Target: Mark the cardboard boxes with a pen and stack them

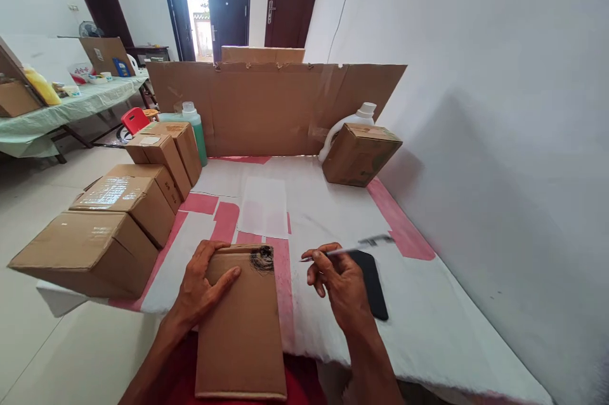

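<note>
Four closed boxes (pixel 118 214) line the left edge of the surface (pixel 333 214), their labels too blurred to read; a fifth box (pixel 360 154) sits by the wall before a white jug (pixel 354 120), and a green bottle (pixel 196 129) stands behind the row. The left hand (pixel 202 284) lies flat, fingers spread, on a cardboard piece (pixel 242 335) bearing a black scribble (pixel 262 258) at its top corner. The right hand (pixel 340 281) has its grip closed around a pen (pixel 347 251), just beside a dark phone (pixel 373 287).
</note>
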Tool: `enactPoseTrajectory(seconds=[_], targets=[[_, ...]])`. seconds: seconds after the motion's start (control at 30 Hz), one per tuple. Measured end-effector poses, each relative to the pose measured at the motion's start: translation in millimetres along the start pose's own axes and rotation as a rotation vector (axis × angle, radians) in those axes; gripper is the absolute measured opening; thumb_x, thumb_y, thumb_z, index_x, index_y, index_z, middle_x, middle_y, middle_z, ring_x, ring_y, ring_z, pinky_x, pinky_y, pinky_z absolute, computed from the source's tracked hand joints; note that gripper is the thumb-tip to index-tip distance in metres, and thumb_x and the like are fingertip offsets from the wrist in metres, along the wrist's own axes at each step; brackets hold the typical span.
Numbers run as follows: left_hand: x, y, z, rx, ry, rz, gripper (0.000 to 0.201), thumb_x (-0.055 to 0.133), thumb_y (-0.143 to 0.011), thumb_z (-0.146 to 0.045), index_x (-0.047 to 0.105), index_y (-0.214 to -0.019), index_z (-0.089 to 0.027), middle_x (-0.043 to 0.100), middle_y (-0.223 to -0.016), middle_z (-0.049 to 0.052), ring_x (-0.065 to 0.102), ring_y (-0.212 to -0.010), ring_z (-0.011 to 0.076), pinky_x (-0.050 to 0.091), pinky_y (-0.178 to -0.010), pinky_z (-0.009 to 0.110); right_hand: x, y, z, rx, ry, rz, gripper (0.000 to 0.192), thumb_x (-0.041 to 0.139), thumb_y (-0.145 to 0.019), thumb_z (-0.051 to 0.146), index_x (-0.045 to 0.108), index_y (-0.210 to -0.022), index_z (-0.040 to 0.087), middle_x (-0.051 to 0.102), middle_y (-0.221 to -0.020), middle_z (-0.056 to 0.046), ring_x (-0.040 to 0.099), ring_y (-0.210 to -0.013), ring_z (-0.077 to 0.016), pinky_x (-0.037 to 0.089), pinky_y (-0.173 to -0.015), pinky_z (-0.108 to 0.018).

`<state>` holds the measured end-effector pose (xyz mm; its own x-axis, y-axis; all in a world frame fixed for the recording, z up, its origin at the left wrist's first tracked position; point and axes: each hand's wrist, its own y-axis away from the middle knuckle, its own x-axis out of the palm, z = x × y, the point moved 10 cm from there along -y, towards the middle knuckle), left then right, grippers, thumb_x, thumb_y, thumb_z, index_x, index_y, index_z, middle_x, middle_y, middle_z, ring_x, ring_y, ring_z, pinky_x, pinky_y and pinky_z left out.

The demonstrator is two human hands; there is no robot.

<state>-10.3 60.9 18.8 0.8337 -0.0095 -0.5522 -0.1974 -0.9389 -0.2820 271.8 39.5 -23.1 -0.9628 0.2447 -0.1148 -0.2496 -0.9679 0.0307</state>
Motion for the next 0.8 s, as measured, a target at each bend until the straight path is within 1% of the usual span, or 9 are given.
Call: enactPoseTrajectory(seconds=[0.07, 0.17, 0.23, 0.3, 0.43, 0.53, 0.63, 0.7, 0.8], targets=[[-0.6, -1, 2, -0.005, -0.003, -0.01, 0.036, 0.069, -0.091, -0.047, 0.063, -0.118, -0.024, 0.065, -0.116, 0.006, 0.063, -0.108, 0.0263, 0.052, -0.096, 0.042, -9, -11, -27, 0.083, 0.229, 0.027, 0.034, 0.053, -0.091, 0.057, 0.048, -0.084, 0.025, 0.068, -0.081, -0.002, 0.057, -0.05, -0.0137, 0.037, -0.043, -0.026], [0.6, -2, 3, 0.005, -0.004, -0.006, 0.037, 0.068, -0.091, -0.05, 0.063, -0.117, -0.025, 0.065, -0.115, 0.005, 0.064, -0.107, 0.0265, 0.052, -0.095, 0.042, -20, -19, -62, 0.159, 0.449, -0.007, 0.026, 0.058, -0.087, 0.039, 0.046, -0.069, 0.025, 0.058, -0.058, 0.003, 0.055, -0.047, -0.0154, 0.039, -0.052, -0.028], [0.4, -3, 3, 0.015, -0.01, -0.009, 0.038, 0.067, -0.091, -0.052, 0.063, -0.117, -0.025, 0.066, -0.115, 0.005, 0.064, -0.106, 0.0267, 0.053, -0.095, 0.042, -22, -19, -75, 0.182, 0.58, -0.054, 0.024, 0.06, -0.086, 0.027, 0.047, -0.066, 0.024, 0.062, -0.061, -0.001, 0.061, -0.059, -0.0184, 0.04, -0.06, -0.029], [-0.8, -4, 5, 0.017, -0.025, -0.018, 0.039, 0.067, -0.09, -0.055, 0.063, -0.116, -0.026, 0.066, -0.115, 0.005, 0.064, -0.106, 0.0271, 0.053, -0.094, 0.042, -20, -16, -81, 0.201, 0.694, -0.086, 0.021, 0.061, -0.086, 0.022, 0.052, -0.068, 0.023, 0.069, -0.074, -0.007, 0.067, -0.075, -0.0219, 0.04, -0.067, -0.03], [-2.3, -3, 9, 0.008, -0.057, -0.016, 0.042, 0.067, -0.089, -0.058, 0.063, -0.117, -0.027, 0.066, -0.116, 0.004, 0.066, -0.106, 0.0273, 0.055, -0.092, 0.042, -28, -8, -75, 0.252, 0.843, -0.12, 0.019, 0.067, -0.091, 0.034, 0.062, -0.08, 0.02, 0.074, -0.088, -0.011, 0.07, -0.087, -0.0264, 0.042, -0.073, -0.032], [-3.9, -2, 11, 0.001, -0.069, -0.023, 0.044, 0.066, -0.088, -0.06, 0.064, -0.117, -0.027, 0.067, -0.116, 0.004, 0.066, -0.106, 0.0274, 0.056, -0.092, 0.042, -63, 3, -63, 0.298, 0.934, -0.229, 0.025, 0.06, -0.098, 0.041, 0.065, -0.102, 0.017, 0.071, -0.112, -0.018, 0.067, -0.107, -0.0317, 0.045, -0.085, -0.036], [-5.1, -2, 11, 0.0, -0.06, -0.038, 0.045, 0.066, -0.088, -0.061, 0.064, -0.115, -0.026, 0.067, -0.115, 0.004, 0.066, -0.106, 0.0279, 0.055, -0.093, 0.043, -110, 17, -59, 0.391, 1.01, -0.38, 0.041, 0.059, -0.097, 0.039, 0.058, -0.125, 0.009, 0.057, -0.136, -0.029, 0.051, -0.133, -0.0435, 0.042, -0.1, -0.049], [-4.7, -3, 9, 0.007, -0.052, -0.041, 0.045, 0.066, -0.087, -0.061, 0.064, -0.114, -0.026, 0.067, -0.113, 0.005, 0.066, -0.106, 0.0281, 0.055, -0.093, 0.043, -132, 22, -67, 0.465, 1.007, -0.415, 0.052, 0.068, -0.091, 0.04, 0.057, -0.126, 0.004, 0.056, -0.134, -0.034, 0.049, -0.135, -0.0489, 0.043, -0.1, -0.055], [-3.7, -4, 8, 0.01, -0.047, -0.037, 0.044, 0.066, -0.088, -0.061, 0.064, -0.114, -0.025, 0.067, -0.113, 0.005, 0.066, -0.105, 0.0281, 0.055, -0.093, 0.043, -150, 19, -83, 0.529, 0.929, -0.413, 0.069, 0.079, -0.078, 0.046, 0.057, -0.124, -0.001, 0.059, -0.129, -0.036, 0.057, -0.126, -0.0499, 0.049, -0.094, -0.054]])
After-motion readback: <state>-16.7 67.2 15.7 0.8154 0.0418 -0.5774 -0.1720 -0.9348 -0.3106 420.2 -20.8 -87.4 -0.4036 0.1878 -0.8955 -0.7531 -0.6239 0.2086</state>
